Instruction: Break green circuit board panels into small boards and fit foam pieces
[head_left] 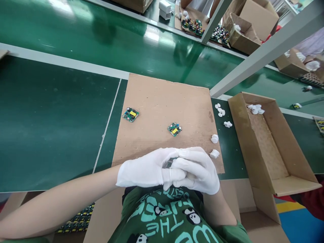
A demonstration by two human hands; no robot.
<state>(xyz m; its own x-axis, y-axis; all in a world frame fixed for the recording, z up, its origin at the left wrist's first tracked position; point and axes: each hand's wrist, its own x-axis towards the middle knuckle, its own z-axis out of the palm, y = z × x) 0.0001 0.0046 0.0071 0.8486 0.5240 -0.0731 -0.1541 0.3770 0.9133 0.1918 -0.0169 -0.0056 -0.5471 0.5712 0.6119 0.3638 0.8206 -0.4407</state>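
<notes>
My left hand [149, 168] and my right hand [198, 168], both in white gloves, meet at the near edge of a cardboard sheet [162, 101]. Their fingers are closed and overlap; a small greyish patch shows between them, but what they hold, if anything, is hidden. Just beyond the fingers lies a small green circuit board [174, 129] with a yellow-topped part. A second circuit board [131, 114] rests farther left on the sheet. To the right of my right hand sit two white pieces, one nearer [214, 154] and one farther [214, 138].
White discs [220, 110] and another white piece [227, 124] lie beside an open cardboard box [273, 148] containing white pieces [256, 109]. A grey post [253, 54] slants across the right. Beyond runs a green conveyor belt [111, 40]; other people work behind it.
</notes>
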